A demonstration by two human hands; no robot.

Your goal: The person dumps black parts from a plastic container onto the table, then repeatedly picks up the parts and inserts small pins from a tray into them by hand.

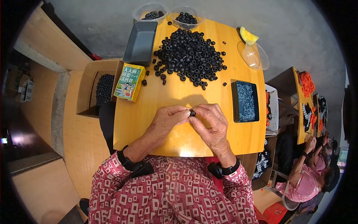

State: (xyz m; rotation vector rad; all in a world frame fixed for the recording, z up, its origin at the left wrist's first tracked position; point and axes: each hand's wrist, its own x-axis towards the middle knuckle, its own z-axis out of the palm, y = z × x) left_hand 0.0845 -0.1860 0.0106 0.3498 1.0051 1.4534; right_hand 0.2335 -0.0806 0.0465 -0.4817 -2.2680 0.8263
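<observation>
Over the near half of the yellow table [167, 143], both my hands meet at one small black ring-like part [192, 113]. My left hand [167, 118] pinches it from the left between thumb and forefinger. From the other side the thumb and fingers of my right hand [213, 123] also close on it, hiding much of the part. Beyond my hands spreads a large heap of similar black parts [190, 56], some with holes and some domed. A few loose ones lie around its edge.
Left of the heap stand an oblong grey tray [141, 39] and a yellow-green carton [129, 83]. A dark shallow tray [235, 106] of tiny pale pieces lies right. Clear bowls [135, 16] stand behind. A cardboard box [85, 80] is left; another person [304, 175] sits right.
</observation>
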